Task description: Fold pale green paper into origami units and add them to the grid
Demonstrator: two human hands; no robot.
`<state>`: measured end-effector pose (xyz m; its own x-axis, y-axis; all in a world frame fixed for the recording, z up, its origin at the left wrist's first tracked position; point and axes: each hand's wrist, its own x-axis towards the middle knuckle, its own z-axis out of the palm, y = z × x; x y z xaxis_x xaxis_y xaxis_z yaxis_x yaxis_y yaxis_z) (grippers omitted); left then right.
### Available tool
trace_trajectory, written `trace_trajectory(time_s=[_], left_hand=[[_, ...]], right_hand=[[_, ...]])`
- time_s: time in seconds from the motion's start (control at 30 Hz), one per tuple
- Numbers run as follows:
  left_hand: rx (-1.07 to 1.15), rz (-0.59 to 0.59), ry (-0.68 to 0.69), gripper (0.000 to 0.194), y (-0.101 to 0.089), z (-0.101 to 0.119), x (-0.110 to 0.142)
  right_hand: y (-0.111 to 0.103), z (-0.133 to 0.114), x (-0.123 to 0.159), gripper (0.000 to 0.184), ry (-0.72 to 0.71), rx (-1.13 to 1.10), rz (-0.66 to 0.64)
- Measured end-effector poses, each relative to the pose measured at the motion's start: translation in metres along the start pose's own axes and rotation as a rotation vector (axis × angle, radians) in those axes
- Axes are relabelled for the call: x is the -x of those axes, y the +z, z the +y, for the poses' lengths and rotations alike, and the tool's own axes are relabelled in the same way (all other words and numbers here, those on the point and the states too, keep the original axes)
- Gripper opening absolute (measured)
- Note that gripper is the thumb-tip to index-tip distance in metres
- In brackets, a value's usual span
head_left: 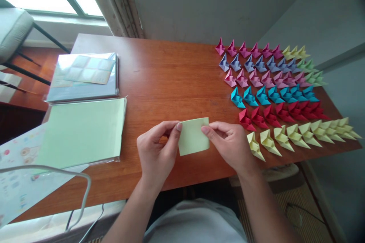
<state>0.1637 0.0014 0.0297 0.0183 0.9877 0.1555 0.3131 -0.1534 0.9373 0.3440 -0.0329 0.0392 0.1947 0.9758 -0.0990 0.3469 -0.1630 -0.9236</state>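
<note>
A small pale green square of paper is held up over the front of the wooden table, its surface flat and facing me. My left hand pinches its upper left corner between thumb and finger. At the upper right edge, my right hand grips the same paper, thumb in front and fingers behind. Whether the paper is doubled over cannot be told. Just right of my right hand stands a row of pale yellow folded paper pieces, with red folded pieces behind them.
More rows of folded paper, such as blue ones, fill the table's right side. A stack of light green sheets and a wrapped pack with a card on it lie left. A grey cable loops at the lower left.
</note>
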Motion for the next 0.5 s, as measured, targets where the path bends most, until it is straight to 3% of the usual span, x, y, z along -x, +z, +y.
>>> trace_trajectory(time_s=[0.3, 0.5], left_hand=[[-0.013, 0.057, 0.003, 0.009, -0.0008, -0.0004, -0.0040], [0.012, 0.111, -0.011, 0.009, -0.0013, -0.0011, -0.0045]], right_hand=[[0.0055, -0.0034, -0.0024, 0.034, 0.043, 0.008, -0.004], [0.0063, 0.0028, -0.0021, 0.027, 0.084, -0.094, -0.043]])
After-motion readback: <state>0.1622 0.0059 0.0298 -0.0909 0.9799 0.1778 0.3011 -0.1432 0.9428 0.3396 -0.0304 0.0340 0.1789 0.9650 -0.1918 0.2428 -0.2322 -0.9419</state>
